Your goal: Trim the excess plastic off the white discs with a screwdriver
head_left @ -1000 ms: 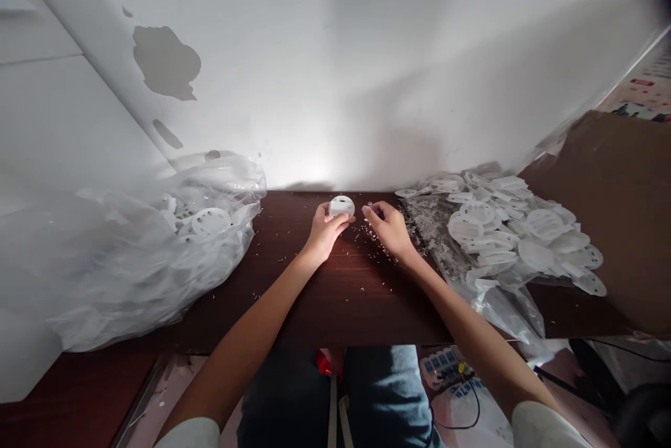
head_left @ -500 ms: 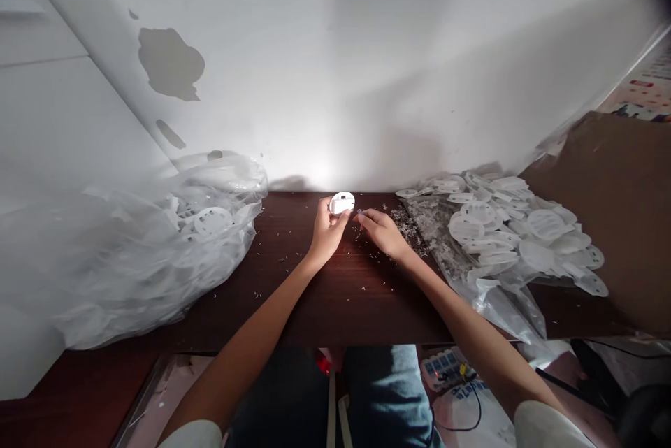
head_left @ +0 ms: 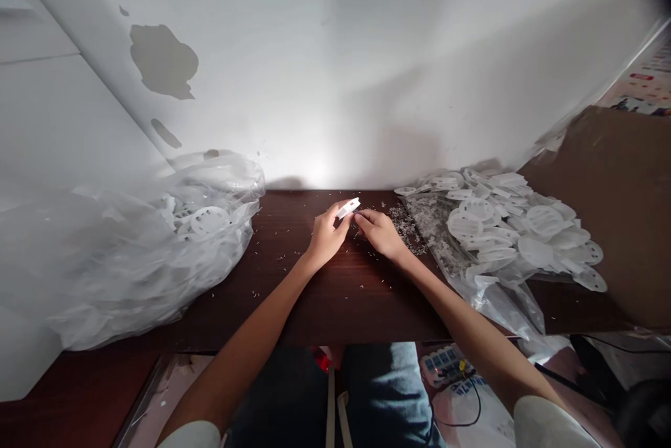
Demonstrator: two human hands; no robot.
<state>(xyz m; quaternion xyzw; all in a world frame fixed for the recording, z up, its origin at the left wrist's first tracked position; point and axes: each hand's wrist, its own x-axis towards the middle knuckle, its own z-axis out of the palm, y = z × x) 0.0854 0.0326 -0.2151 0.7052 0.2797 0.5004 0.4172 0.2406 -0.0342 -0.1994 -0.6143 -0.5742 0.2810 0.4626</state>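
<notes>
My left hand (head_left: 326, 236) is closed on a small round white plastic disc (head_left: 348, 208), held tilted so it shows nearly edge-on above the dark wooden table (head_left: 335, 294). My right hand (head_left: 381, 232) is right beside it, fingers pinched together at the disc's right edge; whatever they hold is too small to make out. Both hands hover over the table's far middle, close to the white wall.
A large clear plastic bag (head_left: 136, 245) with white discs lies at the left. A heap of white plastic discs (head_left: 508, 228) rests on a clear bag at the right, beside a brown cardboard sheet (head_left: 618, 210). Small shavings litter the table. A power strip (head_left: 445, 367) lies on the floor.
The disc has turned from facing me to nearly edge-on in my left hand. My right hand has moved left, closing in on the disc's edge.
</notes>
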